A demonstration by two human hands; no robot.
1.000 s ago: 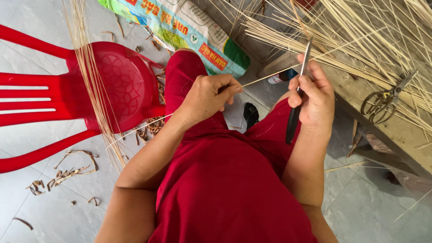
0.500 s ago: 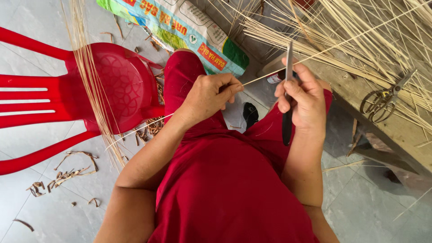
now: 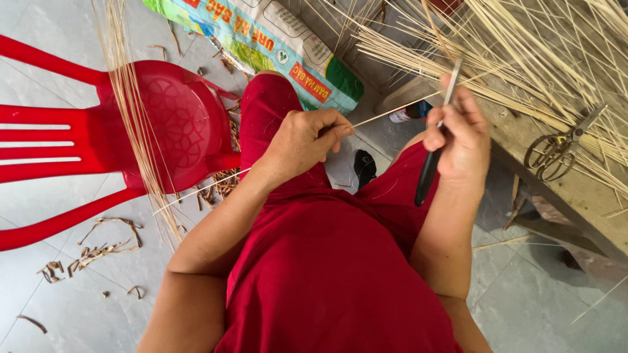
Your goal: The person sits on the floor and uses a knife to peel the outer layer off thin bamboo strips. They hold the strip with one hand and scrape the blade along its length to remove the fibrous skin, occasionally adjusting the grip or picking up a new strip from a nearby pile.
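The floor (image 3: 575, 307) is made of big grey tiles, smooth and a little shiny. On it stands a red plastic chair (image 3: 85, 140), hard and glossy, with long slots in its back and a round pattern pressed into its seat. A bundle of long, thin, pale strips (image 3: 134, 124) lies across the chair seat and hangs down over its front edge. Small brown curly shavings (image 3: 91, 252) are scattered on the tiles near the chair.

On the right is a rough wooden bench (image 3: 582, 189). A big heap of thin yellow sticks (image 3: 523, 59) lies across it, pointing many ways. A pair of dull metal scissors (image 3: 559, 147) with round loop handles rests on the bench, just beside the sticks. At the top lies a plastic sack (image 3: 261, 46), green and white with bright print.

The person wears red cloth, soft and creased, over both knees.

The left hand (image 3: 304, 140) is curled shut, with its fingers pinching one thin stick (image 3: 386, 112). That stick runs up and to the right toward the other hand, and it also sticks out behind the wrist, down toward the chair.

The right hand (image 3: 461, 137) is closed around a knife (image 3: 435, 140). The knife has a black handle that pokes out below the hand and a flat grey blade that points up above the fingers. The blade sits close to the far end of the thin stick.
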